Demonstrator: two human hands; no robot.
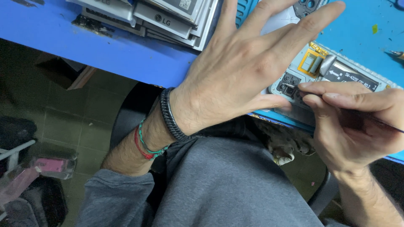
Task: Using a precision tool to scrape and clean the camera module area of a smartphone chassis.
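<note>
An opened phone [336, 73] lies on the blue bench [126, 54], its back off, with a dark battery and a camera block near its lower corner. My left hand [248, 63] is spread above it, fingers apart, thumb pressing the phone's near edge. My right hand [357, 122] pinches thin metal tweezers [294, 87], whose tips touch the camera block. A black braided band and red and green cords circle my left wrist.
A stack of flat grey phone parts [168, 17] sits at the bench's back left. A small metal tool [395, 53] lies at the far right. My grey-clad lap [227, 185] is below the bench edge, with a tiled floor and clutter [38, 168] at left.
</note>
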